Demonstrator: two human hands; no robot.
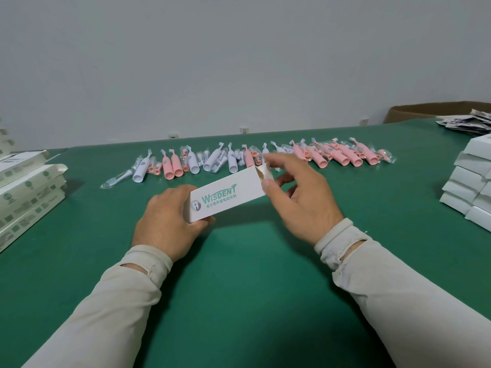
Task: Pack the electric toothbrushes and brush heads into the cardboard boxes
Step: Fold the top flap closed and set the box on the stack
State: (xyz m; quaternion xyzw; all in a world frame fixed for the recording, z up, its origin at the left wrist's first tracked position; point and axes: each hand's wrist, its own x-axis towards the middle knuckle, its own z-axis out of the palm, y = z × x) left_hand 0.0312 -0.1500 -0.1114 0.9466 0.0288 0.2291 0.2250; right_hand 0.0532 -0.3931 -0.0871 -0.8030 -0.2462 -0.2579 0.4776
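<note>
A white cardboard box [225, 193] with green "WISDENT" lettering hangs just above the green table [239, 274]. My left hand [167, 221] grips its near end. My right hand [300, 192] holds the far end, thumb and fingers around the raised end flap, which stands open. What is inside the box is hidden. A long row of pink and white electric toothbrushes [249, 159] and wrapped brush heads lies across the table behind the box. One wrapped brush head [117, 179] lies apart at the row's left end.
Stacks of printed boxes [26, 192] with open flaps sit at the left edge. Plain white boxes [470, 181] are stacked at the right edge, with a pile of leaflets [467, 124] and a brown carton [430, 110] behind them.
</note>
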